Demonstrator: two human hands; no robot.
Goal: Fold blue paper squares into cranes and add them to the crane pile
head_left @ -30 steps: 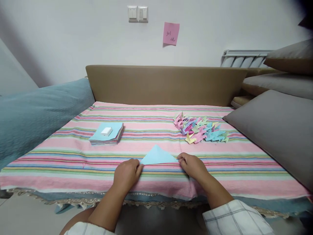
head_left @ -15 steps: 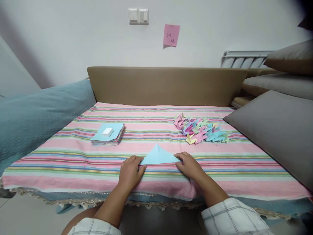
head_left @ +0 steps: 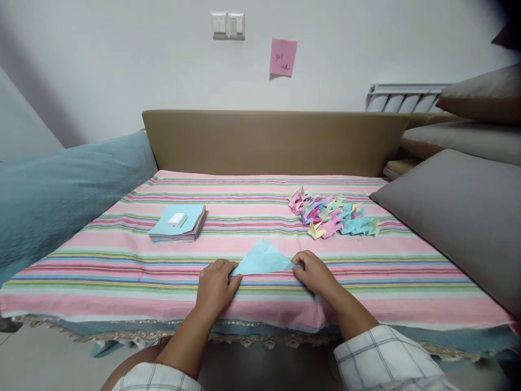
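Observation:
A light blue sheet of origami paper (head_left: 264, 258), folded into a triangle with its tip pointing away from me, lies between my hands on the striped cloth (head_left: 260, 309). My left hand (head_left: 216, 283) is closed on the paper's left corner, thumb and fingers pinching it. At the opposite corner, my right hand (head_left: 312, 271) pinches the paper, and that end looks slightly lifted. Beyond my right hand lies a pile of small folded paper figures (head_left: 329, 217) in pink, purple, green, yellow and blue. Faint creases show across the triangle.
A stack of square paper (head_left: 191, 228) stands at left with a small white block (head_left: 177, 219) on it. Grey cushions (head_left: 459, 217) lean at right, and a blue bolster (head_left: 77, 184) borders the left. A brown backrest (head_left: 268, 142) closes off the back.
The right corner of the blue triangle has been raised a little, with my right fingers pinched tighter and the creases showing more. My left hand has stayed almost in place.

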